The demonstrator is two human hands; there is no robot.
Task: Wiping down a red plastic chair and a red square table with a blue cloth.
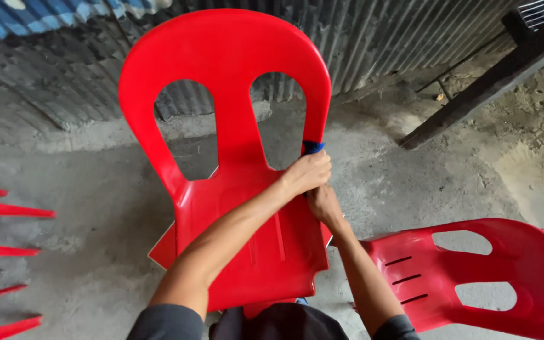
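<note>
Against the right edge of the red plastic chair [234, 157], where backrest meets seat, sits a small blue cloth [313, 147], gripped in the left hand [308, 172], whose fingers are curled tight around it so only a tuft shows above the knuckles. Just below and touching, the right hand [322, 203] clasps the chair's seat edge. This chair stands in the middle, its back toward the far corrugated metal wall [64, 69]. Near right lies a second red chair [473, 277]; at far left, red chair legs [1, 252] jut over the concrete floor [410, 170].
</note>
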